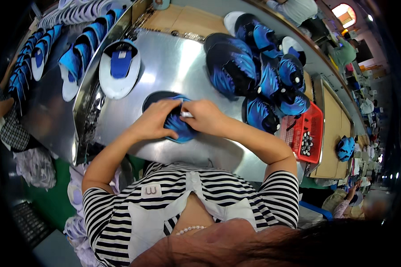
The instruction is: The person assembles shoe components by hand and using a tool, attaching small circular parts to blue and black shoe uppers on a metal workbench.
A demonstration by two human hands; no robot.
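A black-and-blue patterned shoe (178,124) lies on the metal tabletop right in front of me. My left hand (153,119) grips its left side, with the thumb near the close end and the fingers over the top. At the shoe's opening, my right hand (205,116) is closed in a pinch on a small white piece (186,114), which looks like a cord lock. The fingers hide most of that piece and any cord. Beyond my left hand, a shoe with a white sole and blue insole (120,66) rests at the table's left edge.
Several blue-and-black shoes (236,66) with white-tipped toggles are heaped at the far right. A red basket (316,133) at the right holds small black-and-white pieces (306,144). Rows of blue-and-white shoes (82,49) stand on the left, past a raised metal edge (82,107).
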